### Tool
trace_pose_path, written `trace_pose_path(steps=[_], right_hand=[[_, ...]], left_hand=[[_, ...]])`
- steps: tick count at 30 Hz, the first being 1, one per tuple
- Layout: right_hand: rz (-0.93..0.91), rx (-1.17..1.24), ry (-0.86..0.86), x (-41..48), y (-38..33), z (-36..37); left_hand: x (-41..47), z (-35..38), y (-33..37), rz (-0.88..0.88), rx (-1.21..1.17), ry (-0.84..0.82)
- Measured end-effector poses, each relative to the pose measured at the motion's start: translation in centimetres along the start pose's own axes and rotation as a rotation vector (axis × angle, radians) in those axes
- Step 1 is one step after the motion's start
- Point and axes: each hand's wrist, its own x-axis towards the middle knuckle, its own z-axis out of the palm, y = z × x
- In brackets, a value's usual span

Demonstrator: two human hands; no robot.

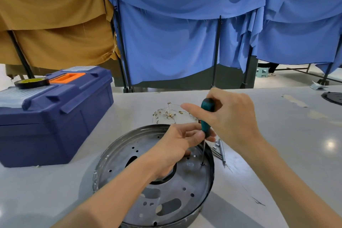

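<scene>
**At the far right rim of the pan, a screwdriver stood on its screw**

Near the right edge of the round metal pan, the screwdriver stood almost upright. Its long axis ran from the teal-and-black handle at the top down a thin shaft to a tip seated in a small hole just inside the rim. The right hand was curled round the upper handle from the right, with its index finger stretched out to the left and off the tool. The left hand reached across the pan's open middle, and its thumb and fingertips pinched the lower end of the handle where the shaft began. Both hands sat above the tip, the left being the lower and nearer to it. Any turning would therefore most likely come from the right hand about that upright axis, while the left kept the shaft plumb.

Just outside the rim, loose metal rods lay on the grey desk. A tangle of fine wires lay beyond the pan. To the left stood a blue toolbox with a roll of tape on its lid. Blue cloth and brown cloth hung behind.
</scene>
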Motion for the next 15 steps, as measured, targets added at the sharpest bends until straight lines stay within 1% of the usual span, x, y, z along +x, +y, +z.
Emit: trace_pose_path(steps=[2,3,4,5,7,10,11,12,13,15], right_hand=[[0.061,0.153,-0.172,0.2,0.3,-0.7],[0.077,0.247,-0.234,0.2,0.6,-1.0],[0.077,0.312,-0.261,0.2,0.9,-1.1],[0.067,0.342,-0.253,0.2,1.2,-1.2],[0.071,0.331,-0.178,-0.1,1.3,-1.0],[0.063,0.178,-0.015,-0.7,0.4,0.0],[0.056,0.129,0.008,-0.8,0.1,0.3],[0.056,0.105,-0.016,-0.7,-0.1,0.4],[0.073,0.132,-0.084,-0.4,-0.2,0.1],[0.155,0.324,-0.280,0.4,-0.1,-0.6]], left_hand=[[-0.1,-0.1,0.0,-0.016,0.009,-0.013],[-0.1,-0.2,0.0,-0.012,0.004,-0.018],[-0.2,-0.2,-0.1,-0.001,-0.002,-0.024],[-0.2,-0.2,0.0,0.007,-0.012,-0.030],[-0.1,-0.1,0.0,0.022,-0.029,-0.039],[0.2,0.2,-0.1,0.042,-0.032,-0.024],[0.3,0.2,-0.1,0.037,-0.028,-0.018],[0.3,0.2,-0.1,0.027,-0.025,-0.014],[0.3,0.1,-0.2,0.015,-0.024,-0.012],[0.2,-0.2,-0.3,0.000,-0.040,-0.017]])
